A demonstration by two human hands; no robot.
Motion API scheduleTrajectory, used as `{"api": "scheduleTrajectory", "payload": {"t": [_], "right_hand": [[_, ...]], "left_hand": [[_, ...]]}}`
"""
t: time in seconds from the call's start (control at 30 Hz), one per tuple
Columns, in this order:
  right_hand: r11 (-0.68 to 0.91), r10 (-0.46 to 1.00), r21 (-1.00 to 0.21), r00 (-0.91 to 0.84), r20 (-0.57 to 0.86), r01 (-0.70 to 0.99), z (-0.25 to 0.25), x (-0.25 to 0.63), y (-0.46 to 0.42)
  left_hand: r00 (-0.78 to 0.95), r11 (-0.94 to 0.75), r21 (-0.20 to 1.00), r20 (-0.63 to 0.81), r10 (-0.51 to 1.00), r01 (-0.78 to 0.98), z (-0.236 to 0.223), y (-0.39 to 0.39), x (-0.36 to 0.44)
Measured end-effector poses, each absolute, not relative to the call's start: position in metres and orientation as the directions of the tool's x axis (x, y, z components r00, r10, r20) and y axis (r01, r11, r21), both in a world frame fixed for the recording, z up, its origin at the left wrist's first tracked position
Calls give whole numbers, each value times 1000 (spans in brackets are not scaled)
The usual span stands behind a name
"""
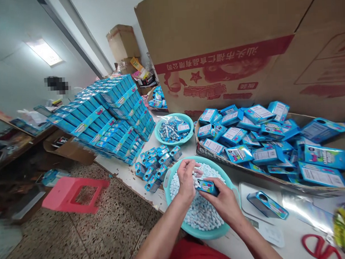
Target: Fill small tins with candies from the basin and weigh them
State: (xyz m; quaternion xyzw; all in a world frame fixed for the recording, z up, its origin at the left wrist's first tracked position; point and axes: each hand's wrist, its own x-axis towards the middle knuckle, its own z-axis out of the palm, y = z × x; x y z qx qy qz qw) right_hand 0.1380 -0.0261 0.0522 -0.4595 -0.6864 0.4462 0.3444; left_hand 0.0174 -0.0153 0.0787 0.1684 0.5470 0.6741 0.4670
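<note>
The handled unit is one blue box (206, 186), right of the lower centre of the frame, above the basin. It should handle as light, fairly stiff and slightly slippery; take hold by the two long sides, keeping the end clear. The right hand (224, 199) is clamped on it, thumb above, fingers below. The left hand (187, 180) is cupped beside the other end with a few white pellets (205, 215) at its edge; how far its fingers close cannot be told.

Outward count:

- Teal basin (207, 235), lower centre: one, holding pellets too numerous to count
- Second basin (158, 136), centre: one, holding small wrapped items, uncountable
- Box cluster (159, 164), left of the pellets: roughly a dozen
- Single box (268, 205), lower right: one
- Scissors (312, 245), lower right corner: one pair
- Open carton (210, 152), right: one; overlapping boxes inside, uncountable
- Stool (64, 195), lower left: one
</note>
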Motion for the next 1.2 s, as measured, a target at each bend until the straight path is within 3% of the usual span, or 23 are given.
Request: {"api": "scheduleTrajectory", "payload": {"t": [0.37,0.7,0.9,1.0,1.07,1.2], "right_hand": [[139,955,-945,-293,48,297,54,134,-21],[123,937,-954,-348,20,275,52,136,-21],[125,948,-965,-316,47,232,64,155,-25],[142,962,-962,-261,78,233,64,167,-27],[137,967,-963,-243,79,232,59,172,-26],[109,978,-964,-201,60,242,51,180,-22]], "left_hand": [[-520,10,922,-227,823,-387,83,-12,16],[-410,66,919,-236,881,-388,78,-15,29],[-436,-11,903,-197,878,-430,97,-20,17],[-497,46,965,-174,850,-259,72,-22,-2],[-453,172,985,-149,879,10,39,-23,-12],[-241,158,815,-23,970,558,-23,-27,-11]]}}
